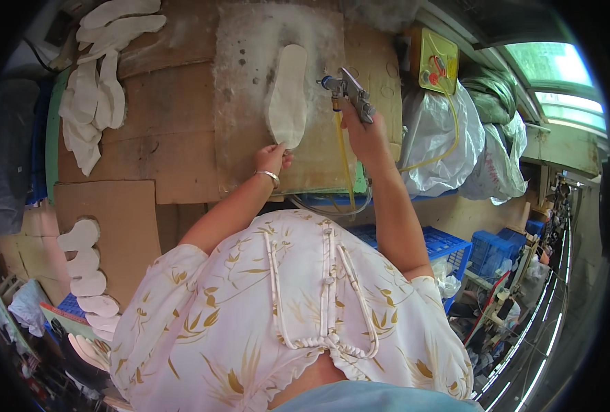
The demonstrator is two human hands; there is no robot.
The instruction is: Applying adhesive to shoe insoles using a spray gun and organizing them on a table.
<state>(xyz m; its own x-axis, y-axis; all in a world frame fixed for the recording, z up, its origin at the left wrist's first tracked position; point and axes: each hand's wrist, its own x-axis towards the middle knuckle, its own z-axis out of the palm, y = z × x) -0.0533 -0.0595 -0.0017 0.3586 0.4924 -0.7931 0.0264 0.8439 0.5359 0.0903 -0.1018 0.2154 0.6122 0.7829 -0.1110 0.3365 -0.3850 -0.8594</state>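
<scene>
A white shoe insole (288, 96) lies lengthwise on a cardboard-covered table, on a whitish, spattered patch. My left hand (274, 158) pinches its near end between closed fingers. To the right of the insole, my right hand (370, 137) is wrapped round the handle of a metal spray gun (353, 95). The gun's blue-ringed front end points left, toward the insole. A yellowish hose (343, 154) hangs from it over the table's near edge.
Loose white insoles (88, 103) are heaped at the far left. More insoles (88, 264) lie in an overlapping row on a cardboard sheet (109, 213) at the near left. A yellow container (436, 58) and plastic bags (442, 141) stand right of the table. Blue crates (449, 250) are at the lower right.
</scene>
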